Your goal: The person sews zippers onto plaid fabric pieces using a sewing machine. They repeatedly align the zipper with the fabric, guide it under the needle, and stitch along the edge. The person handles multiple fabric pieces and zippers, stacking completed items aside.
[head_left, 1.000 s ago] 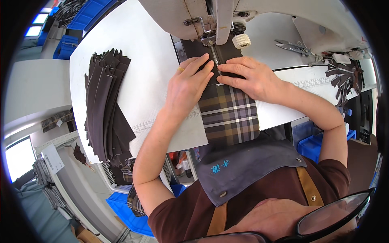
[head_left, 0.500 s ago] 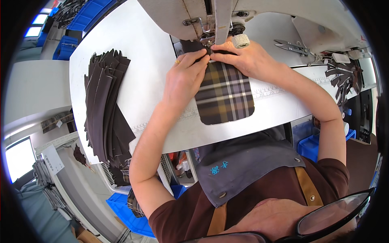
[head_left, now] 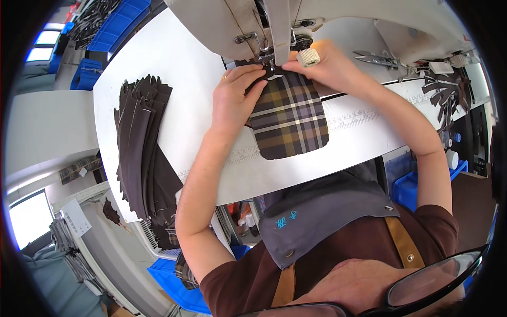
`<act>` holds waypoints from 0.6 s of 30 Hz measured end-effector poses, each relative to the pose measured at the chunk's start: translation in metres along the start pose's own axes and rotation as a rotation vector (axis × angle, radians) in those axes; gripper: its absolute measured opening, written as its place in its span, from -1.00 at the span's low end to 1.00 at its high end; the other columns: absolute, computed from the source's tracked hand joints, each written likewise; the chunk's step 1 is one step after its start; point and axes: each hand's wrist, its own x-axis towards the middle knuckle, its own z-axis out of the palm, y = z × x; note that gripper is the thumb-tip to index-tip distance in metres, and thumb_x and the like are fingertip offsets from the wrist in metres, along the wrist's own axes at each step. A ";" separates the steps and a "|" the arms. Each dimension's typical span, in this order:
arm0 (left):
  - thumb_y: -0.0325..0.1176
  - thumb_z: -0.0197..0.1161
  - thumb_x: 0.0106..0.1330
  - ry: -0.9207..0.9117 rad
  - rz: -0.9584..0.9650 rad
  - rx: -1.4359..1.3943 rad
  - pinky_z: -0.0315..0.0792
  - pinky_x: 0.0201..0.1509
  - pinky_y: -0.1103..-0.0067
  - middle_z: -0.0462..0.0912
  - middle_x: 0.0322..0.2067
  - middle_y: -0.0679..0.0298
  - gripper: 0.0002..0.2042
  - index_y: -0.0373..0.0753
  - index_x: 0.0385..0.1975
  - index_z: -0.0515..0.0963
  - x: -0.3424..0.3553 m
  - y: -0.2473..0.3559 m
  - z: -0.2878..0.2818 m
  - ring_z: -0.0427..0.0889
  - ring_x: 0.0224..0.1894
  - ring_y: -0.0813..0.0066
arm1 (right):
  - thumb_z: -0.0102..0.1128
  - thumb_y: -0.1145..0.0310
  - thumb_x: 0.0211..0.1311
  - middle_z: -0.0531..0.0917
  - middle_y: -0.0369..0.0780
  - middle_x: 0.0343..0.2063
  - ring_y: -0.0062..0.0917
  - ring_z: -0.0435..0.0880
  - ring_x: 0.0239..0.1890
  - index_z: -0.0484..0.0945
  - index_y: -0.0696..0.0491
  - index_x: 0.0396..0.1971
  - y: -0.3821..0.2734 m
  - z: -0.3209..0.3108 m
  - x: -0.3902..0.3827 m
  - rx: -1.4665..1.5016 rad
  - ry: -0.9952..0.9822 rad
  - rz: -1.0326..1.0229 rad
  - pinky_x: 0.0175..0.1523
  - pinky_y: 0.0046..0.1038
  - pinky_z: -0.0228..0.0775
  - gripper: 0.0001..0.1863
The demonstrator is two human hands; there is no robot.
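Observation:
A plaid fabric piece (head_left: 290, 119) with rounded corners lies flat on the white table. Its far edge reaches the presser foot (head_left: 273, 75) of the sewing machine (head_left: 222, 24), where a dark fabric strip (head_left: 247, 63) runs. My left hand (head_left: 232, 103) is closed at the left of the foot, thumb and fingers pinching the dark strip at the plaid edge. On the other side, my right hand (head_left: 330, 68) has its fingertips drawn in on the dark fabric by the foot. Part of that hand is blurred and hidden behind the machine's white knob (head_left: 308, 57).
A thick stack of dark strips (head_left: 140, 142) lies on the left of the white table (head_left: 195, 95). Metal scissors (head_left: 376, 59) rest at the right, beyond my right forearm. Dark scraps (head_left: 446, 92) hang over the right edge. Blue bins (head_left: 177, 285) stand below at the left.
My right hand has shifted slightly right, away from my left fingertips, uncovering the presser foot. The plaid piece has moved a little up and left relative to the view.

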 end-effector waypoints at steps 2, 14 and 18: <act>-0.50 0.29 0.09 0.006 0.057 0.103 0.45 -0.15 0.54 0.63 -0.24 0.24 -0.84 -0.29 -0.31 0.61 0.001 0.003 0.000 0.58 -0.23 0.35 | 0.18 0.26 0.12 0.55 -0.21 -0.56 -0.29 0.56 -0.48 0.58 0.04 -0.42 0.003 0.014 0.000 -0.625 0.132 -0.395 -0.41 -0.36 0.42 -0.84; -0.48 0.23 0.19 -0.042 -0.262 -0.193 0.37 -0.27 0.67 0.56 -0.42 0.26 -0.89 -0.37 -0.34 0.58 0.015 -0.004 -0.002 0.49 -0.40 0.57 | 0.19 0.38 0.00 0.53 -0.19 -0.62 -0.33 0.57 -0.49 0.51 0.08 -0.56 0.001 0.028 0.002 -0.759 0.174 -0.447 -0.44 -0.37 0.43 -0.90; -0.47 0.22 0.21 -0.007 -0.313 -0.282 0.36 -0.26 0.67 0.56 -0.41 0.27 -0.88 -0.38 -0.32 0.58 0.014 -0.004 0.000 0.48 -0.40 0.61 | 0.18 0.40 -0.03 0.52 -0.21 -0.65 -0.34 0.56 -0.58 0.48 0.09 -0.58 0.000 0.030 0.001 -0.837 0.169 -0.452 -0.49 -0.35 0.42 -0.90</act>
